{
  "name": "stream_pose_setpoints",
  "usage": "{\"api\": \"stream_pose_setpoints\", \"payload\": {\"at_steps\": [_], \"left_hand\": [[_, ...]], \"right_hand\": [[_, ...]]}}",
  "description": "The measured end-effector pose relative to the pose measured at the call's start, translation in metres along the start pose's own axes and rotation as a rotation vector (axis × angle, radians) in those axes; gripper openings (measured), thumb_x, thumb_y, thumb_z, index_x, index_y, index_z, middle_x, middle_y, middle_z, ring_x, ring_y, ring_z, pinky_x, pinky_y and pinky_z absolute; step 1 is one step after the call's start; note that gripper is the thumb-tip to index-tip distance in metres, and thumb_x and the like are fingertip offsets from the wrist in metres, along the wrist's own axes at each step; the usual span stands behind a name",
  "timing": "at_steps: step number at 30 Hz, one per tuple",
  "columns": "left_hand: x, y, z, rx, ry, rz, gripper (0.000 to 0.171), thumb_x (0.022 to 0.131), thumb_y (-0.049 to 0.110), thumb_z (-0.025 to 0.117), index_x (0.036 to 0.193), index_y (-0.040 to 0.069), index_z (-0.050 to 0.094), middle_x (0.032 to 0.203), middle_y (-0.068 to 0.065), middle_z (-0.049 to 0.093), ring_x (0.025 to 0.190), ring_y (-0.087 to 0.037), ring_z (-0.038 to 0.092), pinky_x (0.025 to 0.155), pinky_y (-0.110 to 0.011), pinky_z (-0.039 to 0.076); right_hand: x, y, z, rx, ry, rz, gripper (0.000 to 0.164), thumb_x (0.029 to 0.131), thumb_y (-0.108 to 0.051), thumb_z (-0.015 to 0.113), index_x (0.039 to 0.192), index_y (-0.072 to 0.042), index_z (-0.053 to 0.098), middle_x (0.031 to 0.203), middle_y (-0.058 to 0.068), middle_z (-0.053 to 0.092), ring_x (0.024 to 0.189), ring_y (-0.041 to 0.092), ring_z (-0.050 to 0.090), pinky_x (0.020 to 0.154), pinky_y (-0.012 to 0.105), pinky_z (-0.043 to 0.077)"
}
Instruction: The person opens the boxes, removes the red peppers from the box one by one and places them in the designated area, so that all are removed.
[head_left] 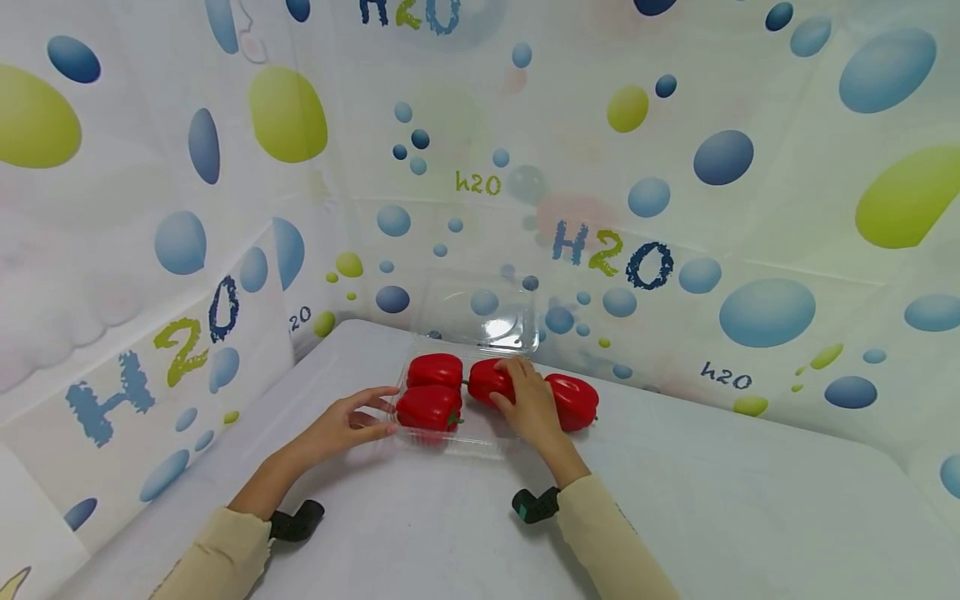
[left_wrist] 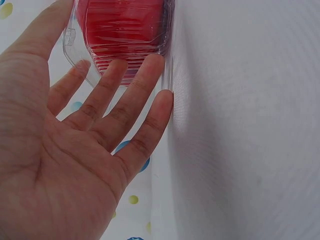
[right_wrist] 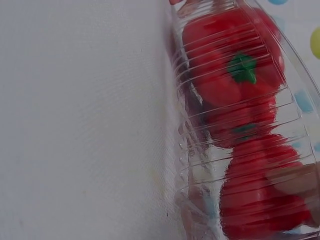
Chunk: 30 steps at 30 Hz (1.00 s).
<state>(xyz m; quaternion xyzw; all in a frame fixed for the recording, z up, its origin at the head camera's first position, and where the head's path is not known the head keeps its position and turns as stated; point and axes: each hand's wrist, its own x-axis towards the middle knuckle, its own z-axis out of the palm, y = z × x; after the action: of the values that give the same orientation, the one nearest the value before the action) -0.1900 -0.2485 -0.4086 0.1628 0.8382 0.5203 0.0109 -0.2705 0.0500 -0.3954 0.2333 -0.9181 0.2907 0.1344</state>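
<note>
A clear plastic clamshell box (head_left: 480, 448) lies on the table, its transparent lid (head_left: 480, 310) raised at the back. Two red bell peppers, one behind the other, fill its left side; the front pepper (head_left: 426, 408) shows a green stem. My right hand (head_left: 534, 404) grips another red bell pepper (head_left: 486, 380) in the right part of the box, fingers over its top and thumb at the near side. At the box's left end is my left hand (head_left: 347, 423), fingers spread and fingertips right at the ribbed wall (left_wrist: 127, 60). That hand holds nothing.
One more red bell pepper (head_left: 576, 403) lies just right of the box, partly behind my right hand. The white tabletop (head_left: 420, 533) reaches to a patterned cloth backdrop (head_left: 585, 150) behind and at the left. Dark wrist devices (head_left: 298, 522) sit at both sleeves.
</note>
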Motion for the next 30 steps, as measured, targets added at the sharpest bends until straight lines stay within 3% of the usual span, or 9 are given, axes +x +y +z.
{"api": "stream_pose_setpoints", "payload": {"at_steps": [12,21,30], "left_hand": [[0.0006,-0.0006,0.0004,-0.003,0.001,0.008,0.063,0.090,0.019,0.071,0.143,0.002,0.043,0.123,-0.025,0.058,0.101,-0.031,0.066,0.082,-0.033,0.058],[0.0009,-0.0016,0.0008,0.017,0.006,0.013,0.061,0.091,0.020,0.070,0.143,0.003,0.044,0.122,-0.024,0.059,0.100,-0.029,0.067,0.083,-0.034,0.058],[0.0005,-0.0015,0.0002,0.001,0.003,0.006,0.063,0.090,0.020,0.071,0.143,0.003,0.043,0.123,-0.025,0.058,0.101,-0.031,0.066,0.082,-0.033,0.058]], "right_hand": [[-0.0024,-0.0005,-0.0023,0.044,0.019,-0.023,0.048,0.086,-0.013,0.074,0.127,-0.009,0.050,0.135,0.017,0.051,0.125,0.035,0.048,0.096,0.053,0.043],[-0.0026,0.0002,-0.0048,0.149,0.030,-0.009,0.052,0.086,-0.011,0.074,0.129,-0.006,0.046,0.134,0.016,0.050,0.126,0.035,0.048,0.102,0.057,0.041],[-0.0022,0.0011,-0.0038,0.154,0.026,-0.017,0.050,0.087,-0.010,0.073,0.129,-0.006,0.046,0.133,0.016,0.049,0.125,0.036,0.048,0.101,0.057,0.040]]}}
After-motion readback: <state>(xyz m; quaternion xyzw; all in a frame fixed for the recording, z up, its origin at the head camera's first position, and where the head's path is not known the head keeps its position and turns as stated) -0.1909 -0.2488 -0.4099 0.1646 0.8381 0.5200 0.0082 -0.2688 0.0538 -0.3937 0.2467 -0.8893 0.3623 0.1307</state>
